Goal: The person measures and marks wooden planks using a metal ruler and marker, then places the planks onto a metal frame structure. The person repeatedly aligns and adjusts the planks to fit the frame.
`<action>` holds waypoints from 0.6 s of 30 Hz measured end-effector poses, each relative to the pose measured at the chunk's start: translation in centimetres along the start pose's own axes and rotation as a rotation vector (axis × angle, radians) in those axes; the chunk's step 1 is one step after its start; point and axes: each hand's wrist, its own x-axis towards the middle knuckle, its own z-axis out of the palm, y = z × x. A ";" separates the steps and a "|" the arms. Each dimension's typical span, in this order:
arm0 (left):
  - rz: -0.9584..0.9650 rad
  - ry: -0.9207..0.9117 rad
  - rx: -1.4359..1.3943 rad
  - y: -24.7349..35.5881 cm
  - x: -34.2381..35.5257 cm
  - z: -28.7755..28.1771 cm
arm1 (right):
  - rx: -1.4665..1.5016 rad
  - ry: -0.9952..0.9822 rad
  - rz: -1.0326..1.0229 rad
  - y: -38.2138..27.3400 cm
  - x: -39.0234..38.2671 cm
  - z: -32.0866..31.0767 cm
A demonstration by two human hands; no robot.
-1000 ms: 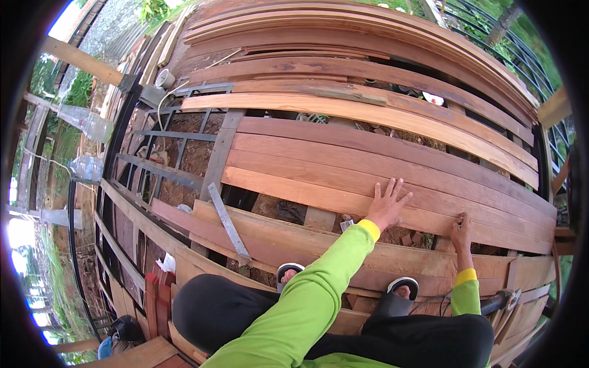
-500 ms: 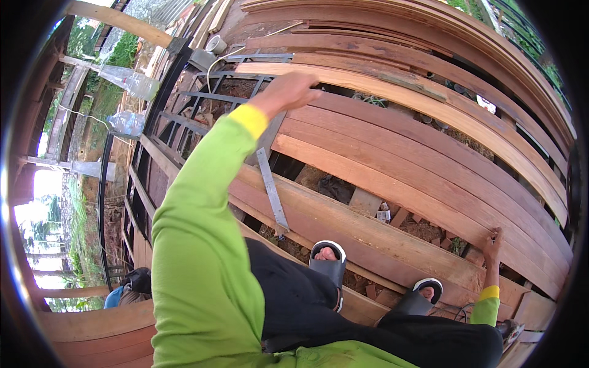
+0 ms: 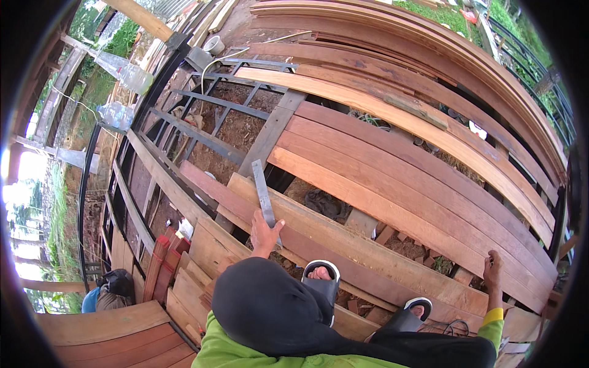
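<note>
My left hand (image 3: 265,235) is closed on the lower end of a flat grey metal strip (image 3: 262,191), which looks like a steel ruler. The strip slants across the end of a pale plank (image 3: 343,222), with its far tip over the gap beyond. At the right, my right hand (image 3: 492,270) is closed, its fingers curled together beside the near edge of a reddish-brown board (image 3: 392,205). Whatever those fingers might hold is too small to make out. Both of my feet, in dark sandals (image 3: 321,279), rest on the planks between the hands.
Beyond the fitted boards lie a lighter loose plank (image 3: 343,89) and a stack of long boards (image 3: 429,55). A dark metal frame (image 3: 227,104) over soil stands at the left. Gaps show rubble and brick pieces. Red wood offcuts (image 3: 161,260) lie left of my knee.
My left hand has come down from above the far boards and taken hold of the metal strip's lower end. My right hand has shifted slightly nearer, and the view has turned a little.
</note>
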 end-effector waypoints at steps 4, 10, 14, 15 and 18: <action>-0.090 0.020 -0.078 0.0 -0.6 -0.1 | -0.026 -0.050 -0.120 -7.0 3.7 -3.3; -0.058 0.148 -0.126 -0.5 -3.4 1.4 | -0.062 -0.095 -0.282 -15.1 5.4 -6.9; 0.053 0.195 -0.204 -2.1 -4.9 2.9 | -0.134 -0.155 -0.307 -16.6 6.3 -8.0; 0.000 0.163 -0.271 -2.0 -5.0 2.8 | -0.170 -0.166 -0.305 -16.8 6.6 -8.5; -0.114 0.138 -0.341 -1.8 -4.6 2.6 | -0.174 -0.192 -0.333 -19.7 7.6 -9.6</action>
